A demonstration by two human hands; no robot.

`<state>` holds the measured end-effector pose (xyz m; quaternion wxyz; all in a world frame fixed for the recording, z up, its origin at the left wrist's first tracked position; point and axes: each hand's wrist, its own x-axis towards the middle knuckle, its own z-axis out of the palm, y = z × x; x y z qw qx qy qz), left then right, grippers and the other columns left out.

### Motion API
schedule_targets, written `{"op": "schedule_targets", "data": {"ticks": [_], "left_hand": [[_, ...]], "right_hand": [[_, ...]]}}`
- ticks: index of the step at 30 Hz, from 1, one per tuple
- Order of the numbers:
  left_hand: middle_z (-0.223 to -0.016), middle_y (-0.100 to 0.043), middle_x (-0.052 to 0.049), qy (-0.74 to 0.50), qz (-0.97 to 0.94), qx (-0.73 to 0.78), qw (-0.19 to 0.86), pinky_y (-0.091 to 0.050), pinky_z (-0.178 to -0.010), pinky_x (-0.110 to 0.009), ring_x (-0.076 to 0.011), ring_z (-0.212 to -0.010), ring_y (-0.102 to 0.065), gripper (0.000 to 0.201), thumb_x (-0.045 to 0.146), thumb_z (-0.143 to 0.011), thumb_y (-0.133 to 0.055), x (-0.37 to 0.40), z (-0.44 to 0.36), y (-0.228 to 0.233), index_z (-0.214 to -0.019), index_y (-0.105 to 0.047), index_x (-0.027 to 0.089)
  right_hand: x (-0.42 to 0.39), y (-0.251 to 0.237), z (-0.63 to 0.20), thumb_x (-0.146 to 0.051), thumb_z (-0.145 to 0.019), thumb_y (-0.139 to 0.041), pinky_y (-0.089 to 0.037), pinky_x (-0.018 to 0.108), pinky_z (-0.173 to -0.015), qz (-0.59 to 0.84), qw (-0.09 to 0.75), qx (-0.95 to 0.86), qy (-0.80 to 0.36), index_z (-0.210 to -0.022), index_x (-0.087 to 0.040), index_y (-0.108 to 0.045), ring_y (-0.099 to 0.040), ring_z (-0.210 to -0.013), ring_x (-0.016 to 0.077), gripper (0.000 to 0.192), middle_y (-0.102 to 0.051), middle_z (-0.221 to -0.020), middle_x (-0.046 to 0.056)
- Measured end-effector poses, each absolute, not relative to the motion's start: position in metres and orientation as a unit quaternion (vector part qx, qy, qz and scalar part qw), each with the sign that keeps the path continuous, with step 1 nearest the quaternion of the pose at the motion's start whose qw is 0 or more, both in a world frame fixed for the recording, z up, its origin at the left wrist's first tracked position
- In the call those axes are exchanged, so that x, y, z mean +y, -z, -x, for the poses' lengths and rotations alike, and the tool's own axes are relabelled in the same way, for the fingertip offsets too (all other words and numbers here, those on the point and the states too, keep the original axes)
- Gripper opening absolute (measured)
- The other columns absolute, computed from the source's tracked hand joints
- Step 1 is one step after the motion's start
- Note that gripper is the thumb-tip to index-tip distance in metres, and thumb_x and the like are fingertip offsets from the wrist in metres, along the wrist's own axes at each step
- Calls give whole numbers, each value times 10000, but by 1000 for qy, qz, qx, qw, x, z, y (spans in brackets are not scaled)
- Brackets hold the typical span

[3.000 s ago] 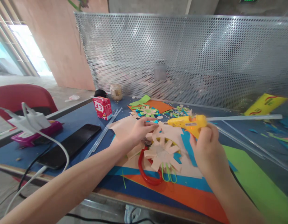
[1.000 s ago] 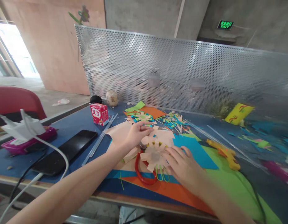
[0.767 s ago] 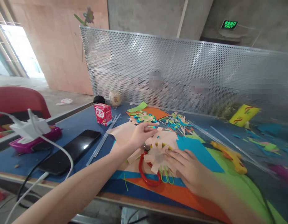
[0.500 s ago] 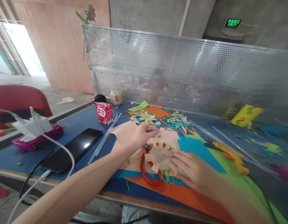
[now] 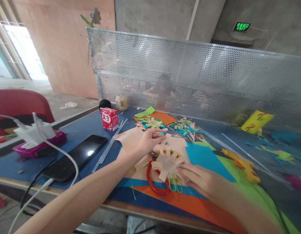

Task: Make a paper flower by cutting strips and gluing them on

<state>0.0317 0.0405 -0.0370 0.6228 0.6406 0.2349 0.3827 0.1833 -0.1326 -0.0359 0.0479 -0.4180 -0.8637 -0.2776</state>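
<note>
My right hand [image 5: 201, 180] lies flat and open, fingers spread, pressing the near-right petals of the paper flower [image 5: 168, 163], gripping nothing. The flower sits on peach paper [image 5: 179, 144] over the red scissors [image 5: 152, 182], close to the table's near edge [image 5: 145, 208]. My left hand [image 5: 147, 141] pinches a far-left petal between thumb and fingertips. Left of it, the phone [image 5: 74, 157] and glue sticks [image 5: 110, 146] leave bare blue table [image 5: 77, 128]. To my right the glue gun [image 5: 240, 162] lies apart on green paper [image 5: 262, 191]. Scraps [image 5: 184, 126] and a carton [image 5: 109, 118] lie before the mesh screen [image 5: 189, 81].
</note>
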Motion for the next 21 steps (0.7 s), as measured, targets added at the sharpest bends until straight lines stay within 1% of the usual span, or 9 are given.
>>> {"op": "schedule_targets", "data": {"ticks": [2,6,9,11,14,17,19,21], "left_hand": [[-619,-657,-26,-379,-637,237,628,-449,-477,-204,-126,-562,-600,288,234,-645,-672,39,-32,36,-905,-608,131],[-615,-653,-28,-384,-639,240,622,-447,-483,-201,-121,-563,-591,315,248,-617,-695,39,-31,36,-896,-612,128],[-631,-660,-38,-385,-642,238,618,-449,-509,-207,-118,-570,-588,336,269,-601,-707,41,-31,37,-890,-617,121],[-636,-663,-40,-385,-641,238,620,-450,-525,-212,-117,-570,-587,353,276,-594,-712,42,-31,37,-896,-620,118],[-651,-665,-43,-387,-638,241,620,-461,-550,-230,-125,-580,-594,355,280,-604,-702,44,-31,38,-909,-614,120],[-678,-665,-51,-390,-621,236,638,-475,-572,-250,-143,-612,-612,321,278,-630,-674,44,-31,38,-901,-598,123],[-678,-659,-44,-392,-609,234,649,-458,-528,-232,-138,-588,-603,317,232,-609,-677,44,-31,37,-898,-596,127],[-630,-634,-10,-401,-604,227,651,-436,-502,-213,-112,-541,-573,328,159,-575,-672,43,-29,36,-894,-603,134]], "right_hand": [[-132,40,-186,-36,-849,-249,-537,260,-725,400,33,-867,295,-1063,-85,-578,-605,-908,172,395,-646,-1007,88],[-130,47,-187,-52,-828,-299,-543,288,-599,387,16,-862,327,-1055,-60,-585,-629,-770,195,365,-649,-986,123],[-129,50,-185,-56,-827,-295,-522,309,-560,376,20,-857,353,-1030,-40,-592,-627,-705,204,360,-659,-937,144],[-129,50,-184,-61,-836,-290,-503,308,-552,381,40,-850,363,-1003,-39,-597,-626,-696,205,350,-664,-905,144],[-126,44,-183,-91,-845,-361,-480,282,-596,417,122,-828,353,-967,-89,-590,-617,-741,184,259,-665,-873,107],[-119,29,-181,-96,-818,-445,-461,293,-705,482,252,-779,312,-914,-150,-551,-583,-783,174,153,-639,-819,72],[-110,16,-178,-116,-823,-433,-443,323,-747,520,331,-740,268,-860,-178,-520,-554,-798,180,112,-602,-792,61],[-99,6,-178,-164,-843,-411,-436,323,-731,558,394,-695,223,-820,-197,-500,-537,-790,178,98,-575,-784,50]]}}
